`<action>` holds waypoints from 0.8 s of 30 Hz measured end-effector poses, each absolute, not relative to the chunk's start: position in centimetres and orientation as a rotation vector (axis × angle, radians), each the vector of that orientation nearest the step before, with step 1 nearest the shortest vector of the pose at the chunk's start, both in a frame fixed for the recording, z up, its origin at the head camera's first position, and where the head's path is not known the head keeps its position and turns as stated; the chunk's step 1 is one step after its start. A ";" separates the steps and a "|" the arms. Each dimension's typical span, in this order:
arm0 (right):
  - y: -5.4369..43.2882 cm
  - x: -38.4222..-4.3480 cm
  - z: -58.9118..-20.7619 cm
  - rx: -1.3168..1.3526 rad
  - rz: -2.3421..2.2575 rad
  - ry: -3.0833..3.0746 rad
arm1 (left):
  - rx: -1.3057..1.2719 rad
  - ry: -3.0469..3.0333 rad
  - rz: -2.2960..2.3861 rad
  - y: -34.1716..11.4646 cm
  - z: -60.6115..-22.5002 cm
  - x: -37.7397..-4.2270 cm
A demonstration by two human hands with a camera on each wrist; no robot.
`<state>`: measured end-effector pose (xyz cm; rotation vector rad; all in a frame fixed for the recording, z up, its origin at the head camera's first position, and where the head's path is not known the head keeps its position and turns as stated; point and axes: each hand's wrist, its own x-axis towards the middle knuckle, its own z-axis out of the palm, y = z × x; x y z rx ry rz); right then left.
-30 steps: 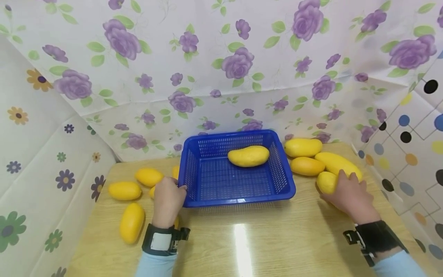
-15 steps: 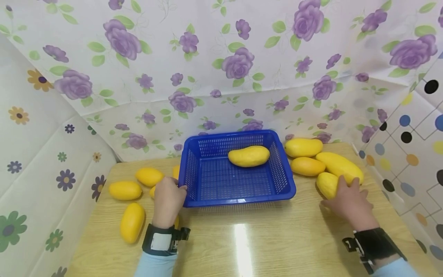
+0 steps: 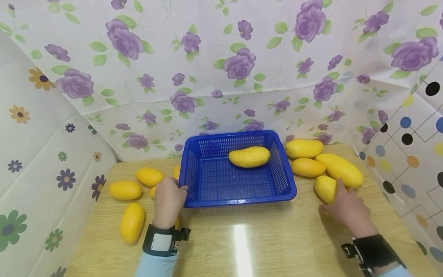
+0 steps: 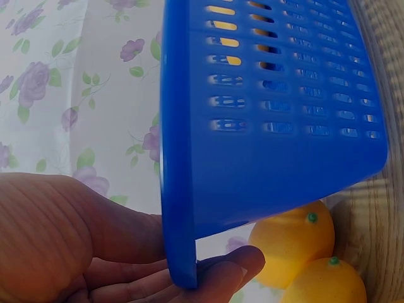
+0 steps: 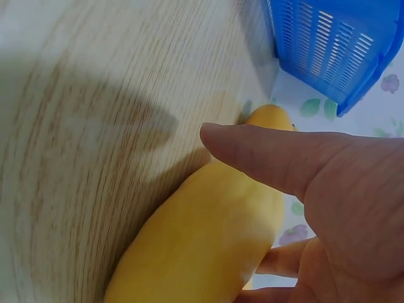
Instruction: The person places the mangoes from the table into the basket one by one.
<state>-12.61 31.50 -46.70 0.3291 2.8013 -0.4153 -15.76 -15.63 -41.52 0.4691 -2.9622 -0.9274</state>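
A blue perforated plastic basket stands mid-table with one long yellow mango inside. My left hand pinches its left rim; in the left wrist view the thumb is on one side of the rim and the fingers on the other. On the right, my right hand is at a yellow mango. In the right wrist view the thumb stretches straight over that mango, with fingers along its far side, partly hidden.
Right of the basket lie more mangoes: one at the back, an orange one and a long one. Several orange-yellow mangoes lie left of it, some partly hidden by the left hand. Flowered sheets enclose the wooden table.
My right hand has shifted slightly left and toward me, and the mango at it has moved the same way, away from the long one. The left hand and basket have stayed put.
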 end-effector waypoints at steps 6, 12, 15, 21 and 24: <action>31.5 -12.6 -46.4 0.293 -0.422 2.787 | 0.458 -2.952 -0.929 -15.7 -41.5 -15.7; 31.2 -12.5 -46.2 0.284 -0.414 2.819 | 0.459 -2.947 -0.933 -15.7 -41.5 -15.7; 31.2 -12.6 -46.3 0.279 -0.412 2.832 | 0.462 -2.949 -0.931 -15.8 -41.6 -15.8; 31.4 -12.7 -46.7 0.253 -0.438 2.881 | 0.462 -2.953 -0.933 -15.7 -41.5 -15.7; 31.5 -12.8 -46.9 0.234 -0.454 2.913 | 0.466 -2.951 -0.937 -15.7 -41.5 -15.7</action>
